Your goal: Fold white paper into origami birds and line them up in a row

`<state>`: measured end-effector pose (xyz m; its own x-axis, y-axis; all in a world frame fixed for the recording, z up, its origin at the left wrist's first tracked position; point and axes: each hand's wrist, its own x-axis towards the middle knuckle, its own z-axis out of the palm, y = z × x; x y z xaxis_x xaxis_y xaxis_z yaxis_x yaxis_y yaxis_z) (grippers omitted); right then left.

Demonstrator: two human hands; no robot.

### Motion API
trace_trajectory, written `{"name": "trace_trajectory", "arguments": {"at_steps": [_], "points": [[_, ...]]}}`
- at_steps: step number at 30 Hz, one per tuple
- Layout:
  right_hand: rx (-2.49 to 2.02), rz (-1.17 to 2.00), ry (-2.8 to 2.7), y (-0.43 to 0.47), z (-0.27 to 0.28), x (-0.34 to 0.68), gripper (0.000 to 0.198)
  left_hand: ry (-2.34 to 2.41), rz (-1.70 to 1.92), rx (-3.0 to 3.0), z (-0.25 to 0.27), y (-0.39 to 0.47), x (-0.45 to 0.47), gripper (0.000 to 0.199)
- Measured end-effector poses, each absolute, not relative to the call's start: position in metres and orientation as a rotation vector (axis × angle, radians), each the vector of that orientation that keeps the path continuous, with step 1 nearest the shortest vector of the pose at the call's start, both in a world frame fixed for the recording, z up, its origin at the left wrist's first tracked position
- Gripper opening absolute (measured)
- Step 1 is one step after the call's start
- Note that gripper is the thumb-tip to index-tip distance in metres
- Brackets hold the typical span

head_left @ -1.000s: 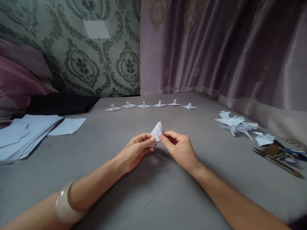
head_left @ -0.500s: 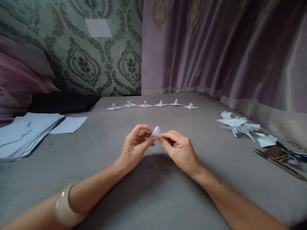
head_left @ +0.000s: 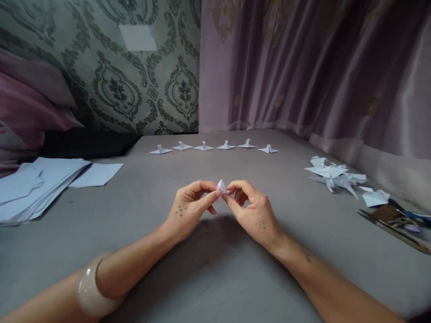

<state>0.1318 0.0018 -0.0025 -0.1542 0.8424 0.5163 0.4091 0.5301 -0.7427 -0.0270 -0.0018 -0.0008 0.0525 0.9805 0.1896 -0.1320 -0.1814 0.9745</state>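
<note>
Pinching one small paper [head_left: 221,185] between them, left hand [head_left: 188,204] and right hand [head_left: 255,208] meet at mid-view above the cloth [head_left: 215,278]; each thumb and fingertips are clamped on its lower sides, point up, presumably to stop the layers parting; wrists angle inward, backs of the hands showing, other fingers loosely curled. Tools [head_left: 385,213] lie right and sheets [head_left: 50,179] left, likely for easy reach; beyond, six folded pieces [head_left: 204,146] stand in a spaced row, probably to avoid crushing.
</note>
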Motion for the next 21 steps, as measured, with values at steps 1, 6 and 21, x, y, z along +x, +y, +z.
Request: {"name": "trace_trajectory", "arguments": {"at_steps": [1, 6, 21], "points": [[-1.038, 0.522, -1.769, 0.0018, -0.0023, 0.1318, 0.006, 0.978, 1.343, 1.272, -0.0011, -0.0018, -0.0268, 0.015], [-0.965, 0.500, -1.780, 0.0017, -0.0004, 0.1312, 0.009, 0.957, 1.358, 1.341, -0.0039, -0.0017, -0.0259, 0.011], [-0.922, 0.574, -1.743, -0.0024, 0.0036, 0.1297, 0.004, 1.116, 1.554, 2.069, -0.0034, -0.0060, -0.0303, 0.009]]}}
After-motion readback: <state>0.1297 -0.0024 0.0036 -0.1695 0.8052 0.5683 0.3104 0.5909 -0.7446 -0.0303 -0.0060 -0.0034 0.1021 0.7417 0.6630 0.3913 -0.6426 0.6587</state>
